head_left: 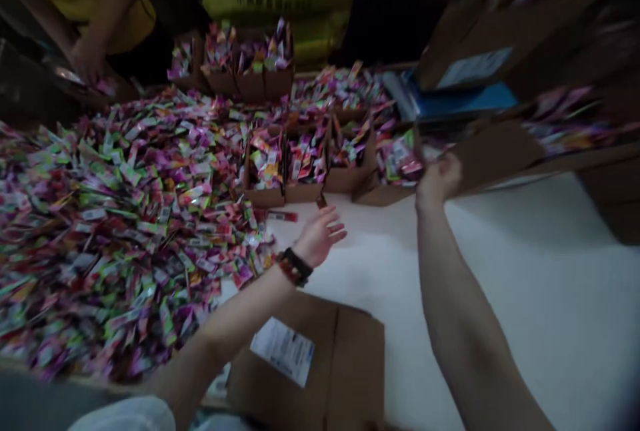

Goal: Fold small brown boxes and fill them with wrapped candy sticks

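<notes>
A big heap of small bright sachets covers the left of the white table. My left hand, with a dark wristband, hovers open over the table beside the heap's edge, fingers spread, holding nothing. My right hand reaches to a small cardboard box full of sachets at the right end of a row of filled boxes. Its fingers curl at that box's edge and are blurred. A single red sachet lies just in front of the row.
A flat cardboard carton with a white label lies at the near edge. More filled boxes stand at the back. Large cartons and a blue item crowd the right. Another person's arm works at the far left.
</notes>
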The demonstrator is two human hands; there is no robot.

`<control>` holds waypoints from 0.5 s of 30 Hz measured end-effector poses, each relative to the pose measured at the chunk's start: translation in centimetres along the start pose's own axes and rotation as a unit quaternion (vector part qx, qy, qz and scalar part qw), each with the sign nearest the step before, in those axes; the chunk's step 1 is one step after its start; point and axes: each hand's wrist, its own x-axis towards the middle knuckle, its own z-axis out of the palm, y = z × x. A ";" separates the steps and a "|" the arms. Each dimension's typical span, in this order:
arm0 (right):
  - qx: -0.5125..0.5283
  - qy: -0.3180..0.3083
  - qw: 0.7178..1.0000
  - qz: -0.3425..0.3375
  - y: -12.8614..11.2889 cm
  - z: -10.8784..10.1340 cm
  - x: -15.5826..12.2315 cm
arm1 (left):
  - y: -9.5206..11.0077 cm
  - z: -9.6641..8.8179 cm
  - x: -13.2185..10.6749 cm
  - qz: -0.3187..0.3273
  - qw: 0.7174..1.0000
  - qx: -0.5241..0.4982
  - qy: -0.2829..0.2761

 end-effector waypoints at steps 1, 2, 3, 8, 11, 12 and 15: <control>-0.013 0.027 1.000 -0.009 1.1 -0.5 -3.0 | -0.8 -2.6 -3.0 0.043 0.998 0.043 0.000; -0.022 0.046 0.999 -0.020 2.5 -1.3 -6.8 | -1.7 -5.4 -6.1 0.101 0.987 0.118 0.029; -0.040 0.040 0.998 -0.026 3.9 -2.3 -11.4 | -2.8 -8.2 -9.1 0.156 0.959 0.217 0.090; -0.139 -0.188 0.923 0.305 9.8 -7.2 -34.2 | -10.2 -18.6 -19.4 -0.030 0.869 0.469 0.155; -0.158 -0.160 0.915 0.334 9.9 -9.2 -39.6 | -13.4 -19.2 -21.1 -0.031 0.871 0.480 0.097; -0.158 -0.136 0.924 0.320 9.3 -9.9 -40.1 | -13.6 -19.1 -21.4 -0.013 0.880 0.466 0.093; -0.055 -0.075 0.959 0.267 6.1 -12.4 -41.2 | -11.2 -19.5 -23.0 0.057 0.934 0.344 0.081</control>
